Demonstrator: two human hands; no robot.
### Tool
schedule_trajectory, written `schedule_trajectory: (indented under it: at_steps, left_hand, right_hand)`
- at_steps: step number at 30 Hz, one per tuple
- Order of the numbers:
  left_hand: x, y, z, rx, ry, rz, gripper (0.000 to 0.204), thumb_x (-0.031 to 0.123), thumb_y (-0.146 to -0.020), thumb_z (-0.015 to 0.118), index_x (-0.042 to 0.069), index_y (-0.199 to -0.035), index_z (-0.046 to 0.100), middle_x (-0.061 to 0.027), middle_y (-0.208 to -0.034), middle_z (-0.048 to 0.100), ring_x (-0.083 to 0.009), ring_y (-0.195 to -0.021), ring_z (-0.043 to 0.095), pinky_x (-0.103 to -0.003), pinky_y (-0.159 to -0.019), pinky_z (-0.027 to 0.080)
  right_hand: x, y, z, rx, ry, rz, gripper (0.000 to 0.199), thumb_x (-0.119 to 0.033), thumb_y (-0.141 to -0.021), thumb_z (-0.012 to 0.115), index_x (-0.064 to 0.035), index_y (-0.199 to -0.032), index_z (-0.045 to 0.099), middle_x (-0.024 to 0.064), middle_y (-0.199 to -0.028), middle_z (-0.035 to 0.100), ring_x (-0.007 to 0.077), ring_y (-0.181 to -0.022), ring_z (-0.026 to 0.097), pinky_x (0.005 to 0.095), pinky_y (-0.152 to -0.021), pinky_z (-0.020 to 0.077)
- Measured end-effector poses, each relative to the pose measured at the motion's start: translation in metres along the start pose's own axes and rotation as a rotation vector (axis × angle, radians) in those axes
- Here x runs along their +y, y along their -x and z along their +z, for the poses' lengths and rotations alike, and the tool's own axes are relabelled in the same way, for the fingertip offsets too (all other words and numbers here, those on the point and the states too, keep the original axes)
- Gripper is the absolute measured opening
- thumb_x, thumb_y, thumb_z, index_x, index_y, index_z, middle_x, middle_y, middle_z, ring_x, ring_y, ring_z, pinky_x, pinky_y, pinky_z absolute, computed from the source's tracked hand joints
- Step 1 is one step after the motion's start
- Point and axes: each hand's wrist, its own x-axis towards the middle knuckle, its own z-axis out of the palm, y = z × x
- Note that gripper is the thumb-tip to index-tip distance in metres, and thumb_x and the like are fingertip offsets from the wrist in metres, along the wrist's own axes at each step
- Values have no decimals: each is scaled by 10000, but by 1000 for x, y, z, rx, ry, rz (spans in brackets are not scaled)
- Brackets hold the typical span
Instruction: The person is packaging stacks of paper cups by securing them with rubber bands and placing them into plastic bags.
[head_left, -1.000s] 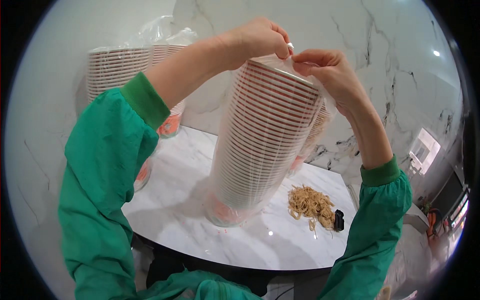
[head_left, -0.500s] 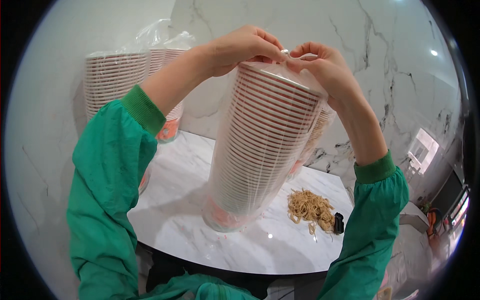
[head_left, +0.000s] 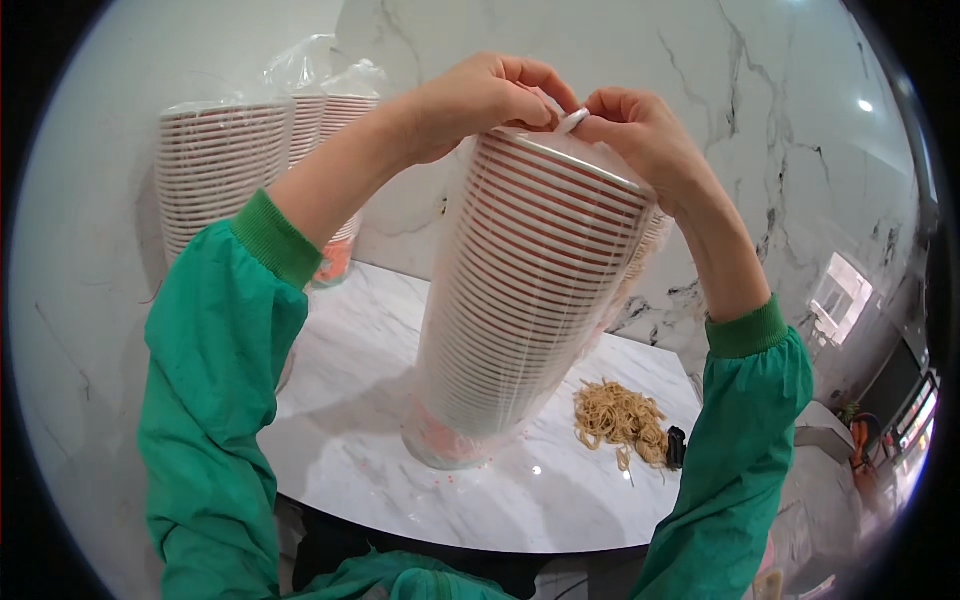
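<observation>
A tall stack of nested paper cups (head_left: 525, 270), white with reddish bands between the rims, stands on the table inside a clear plastic bag (head_left: 595, 155). Above its top rim, the bag's neck is twisted into a whitish loop (head_left: 573, 121). From the left, my left hand (head_left: 490, 105) pinches the bag's neck with thumb and fingers. On the loop's other side, my right hand (head_left: 645, 135) is closed on the bag's neck too. The fingertips of both hands almost meet, and part of the twist is hidden between them.
Other bagged cup stacks (head_left: 222, 165) stand at the back left, and another is partly hidden behind the near stack. On the marble-patterned table (head_left: 350, 440) lie a heap of tan strands (head_left: 620, 415) and a small black object (head_left: 676, 447). A marbled wall (head_left: 780, 180) rises behind.
The twisted plastic between my hands now shows as a clearer, larger loop. My fingers have shifted slightly around it; the cup stack has hardly moved.
</observation>
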Motion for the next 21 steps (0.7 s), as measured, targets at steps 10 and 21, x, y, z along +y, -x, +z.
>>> schedule_trajectory:
  at_steps: [10,21]
  left_hand:
    - [13,-13,9,46,-119,-92,149,139,-896,743,8,-960,714,-36,-863,685,-87,-782,641,-209,-718,529]
    - [22,-17,23,107,-201,-109,117,69,-799,675,37,-910,658,1,-766,608,-73,-685,546,-217,-612,438]
  right_hand:
    - [4,7,2,111,190,-196,227,-154,-873,665,58,-931,716,82,-782,685,137,-721,608,297,-665,491]
    - [16,10,-2,31,18,-399,286,-163,-861,650,28,-1073,642,74,-865,661,141,-825,599,289,-739,495]
